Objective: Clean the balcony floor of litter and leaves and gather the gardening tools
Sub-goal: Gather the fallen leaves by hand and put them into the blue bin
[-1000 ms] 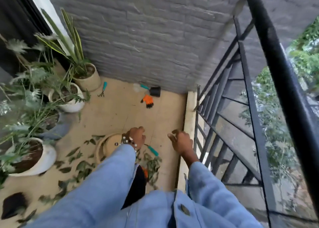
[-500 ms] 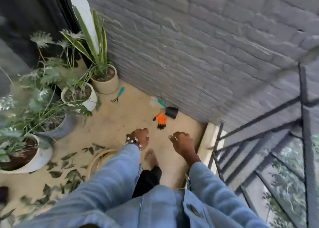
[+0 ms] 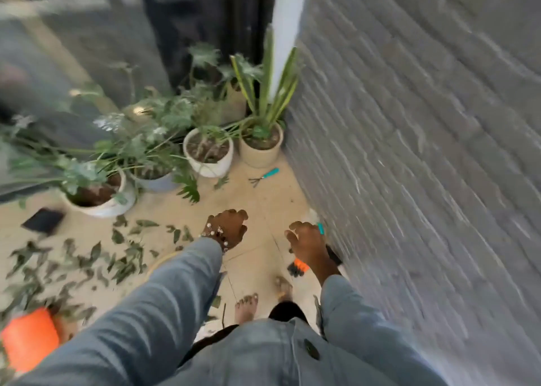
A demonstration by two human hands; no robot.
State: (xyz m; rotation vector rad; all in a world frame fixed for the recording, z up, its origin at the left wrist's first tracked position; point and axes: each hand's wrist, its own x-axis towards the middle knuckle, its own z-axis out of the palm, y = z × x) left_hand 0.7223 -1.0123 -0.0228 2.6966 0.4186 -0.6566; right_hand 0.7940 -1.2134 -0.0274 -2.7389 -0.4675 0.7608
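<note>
My left hand (image 3: 229,227), with a beaded bracelet at the wrist, hangs over the tan floor with loosely curled fingers and holds nothing. My right hand (image 3: 307,243) hovers with relaxed, spread fingers by the grey brick wall, above an orange glove (image 3: 300,265) and a teal tool handle (image 3: 321,228) lying on the floor. A small hand rake (image 3: 265,177) with a teal handle lies farther ahead near the pots. Fallen green leaves (image 3: 87,258) litter the floor at the left. The frame is motion-blurred.
Several potted plants (image 3: 207,154) line the glass door at the back left. A black flat object (image 3: 44,220) lies by the nearest pot, an orange container (image 3: 29,339) at the bottom left. The brick wall (image 3: 409,151) fills the right side. My bare feet (image 3: 246,306) stand below.
The view has swung left and the railing has left the frame. I have stepped closer to the wall, so the orange glove now lies under my right hand. Both hands stay empty.
</note>
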